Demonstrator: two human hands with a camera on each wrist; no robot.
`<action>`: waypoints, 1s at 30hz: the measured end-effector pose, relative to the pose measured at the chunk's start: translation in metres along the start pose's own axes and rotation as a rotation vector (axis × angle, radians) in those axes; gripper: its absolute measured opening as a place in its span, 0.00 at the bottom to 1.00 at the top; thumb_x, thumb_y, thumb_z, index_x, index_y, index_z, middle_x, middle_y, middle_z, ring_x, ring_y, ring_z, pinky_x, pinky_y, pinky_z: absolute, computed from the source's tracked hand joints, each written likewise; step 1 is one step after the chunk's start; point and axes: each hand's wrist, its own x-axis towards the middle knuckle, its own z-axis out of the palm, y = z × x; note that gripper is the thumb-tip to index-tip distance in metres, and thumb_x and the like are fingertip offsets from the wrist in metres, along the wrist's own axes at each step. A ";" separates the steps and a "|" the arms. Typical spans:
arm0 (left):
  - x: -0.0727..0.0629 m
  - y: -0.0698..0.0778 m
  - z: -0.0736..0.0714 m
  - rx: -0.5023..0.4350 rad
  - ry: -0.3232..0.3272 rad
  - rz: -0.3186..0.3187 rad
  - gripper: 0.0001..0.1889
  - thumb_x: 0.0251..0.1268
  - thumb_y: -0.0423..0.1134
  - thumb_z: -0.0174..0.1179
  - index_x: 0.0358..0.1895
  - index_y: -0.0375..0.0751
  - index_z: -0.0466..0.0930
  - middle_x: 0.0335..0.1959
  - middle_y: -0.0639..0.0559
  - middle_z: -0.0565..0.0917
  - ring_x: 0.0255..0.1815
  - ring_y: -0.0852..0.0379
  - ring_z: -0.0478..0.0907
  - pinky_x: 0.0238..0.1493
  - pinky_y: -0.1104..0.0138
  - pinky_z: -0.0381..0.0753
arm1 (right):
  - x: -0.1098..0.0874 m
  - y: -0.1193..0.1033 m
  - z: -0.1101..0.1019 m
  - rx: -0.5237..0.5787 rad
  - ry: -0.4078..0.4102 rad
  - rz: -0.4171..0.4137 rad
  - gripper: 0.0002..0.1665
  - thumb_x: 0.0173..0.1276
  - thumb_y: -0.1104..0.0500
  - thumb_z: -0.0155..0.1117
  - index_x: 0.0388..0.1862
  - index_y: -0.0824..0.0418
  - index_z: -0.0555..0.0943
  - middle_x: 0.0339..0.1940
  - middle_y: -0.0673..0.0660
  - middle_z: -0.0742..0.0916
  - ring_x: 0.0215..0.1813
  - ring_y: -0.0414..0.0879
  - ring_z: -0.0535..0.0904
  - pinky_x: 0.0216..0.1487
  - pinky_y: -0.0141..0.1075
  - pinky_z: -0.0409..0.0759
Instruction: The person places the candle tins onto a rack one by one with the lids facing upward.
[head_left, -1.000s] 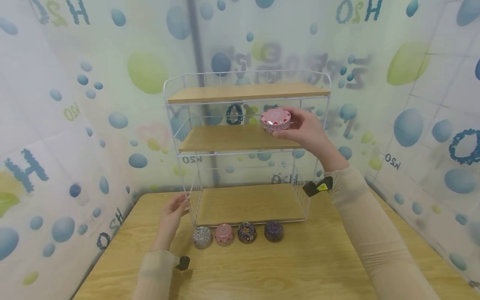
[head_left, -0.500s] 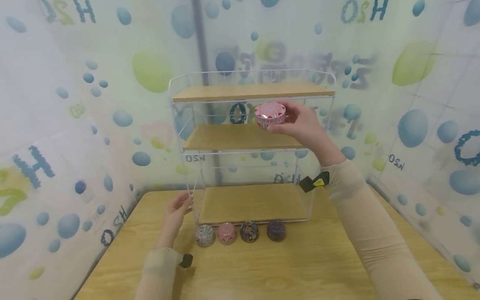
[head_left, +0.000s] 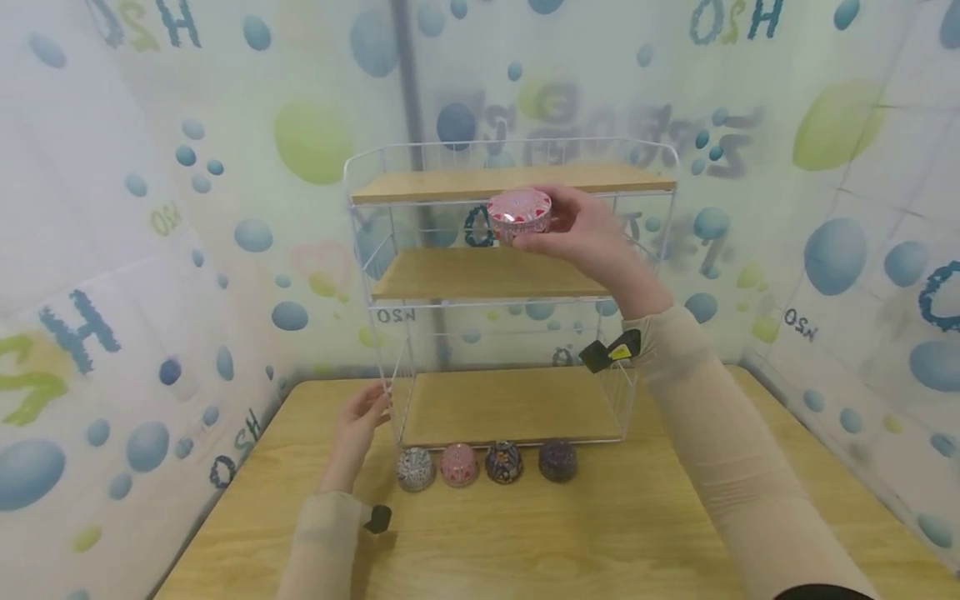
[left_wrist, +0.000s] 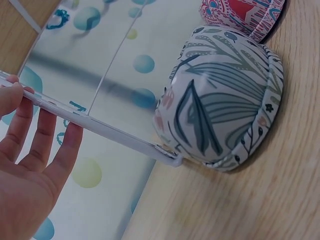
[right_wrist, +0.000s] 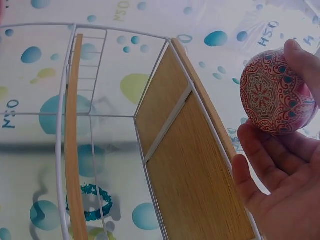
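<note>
Since the earlier frames, the pink tin (head_left: 519, 214) has gone up and left with the right hand (head_left: 603, 250). Head view: it's round, so no real long axis, and it's in front of the top shelf (head_left: 450, 182); right hand's way nearer. Left wrist: left hand (left_wrist: 30, 165) grips the rack post (left_wrist: 125, 138), leafy tin (left_wrist: 225, 92) near its foot. Right wrist: thumb and fingers pinch the pink tin, apart from the board.

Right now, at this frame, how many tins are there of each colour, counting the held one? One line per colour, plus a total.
Pink: 2 (raised pink tin, lower pink tin)
White with leaf pattern: 1 (white tin)
Dark: 2 (dark floral tin, dark purple tin)
Total: 5 tins
</note>
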 end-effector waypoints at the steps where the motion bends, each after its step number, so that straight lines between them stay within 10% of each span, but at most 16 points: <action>1: 0.000 0.000 0.000 0.001 0.001 0.000 0.17 0.73 0.33 0.53 0.61 0.31 0.72 0.52 0.46 0.80 0.47 0.63 0.78 0.56 0.54 0.80 | 0.002 -0.001 0.002 0.017 -0.001 -0.011 0.37 0.55 0.61 0.76 0.64 0.59 0.74 0.53 0.56 0.82 0.49 0.49 0.80 0.45 0.36 0.83; 30: -0.001 -0.001 0.001 -0.010 0.019 0.011 0.17 0.72 0.33 0.55 0.60 0.30 0.73 0.49 0.50 0.81 0.46 0.62 0.79 0.54 0.56 0.81 | 0.041 -0.027 0.019 -0.002 -0.002 -0.053 0.38 0.55 0.55 0.77 0.65 0.55 0.75 0.53 0.51 0.83 0.53 0.44 0.78 0.54 0.38 0.79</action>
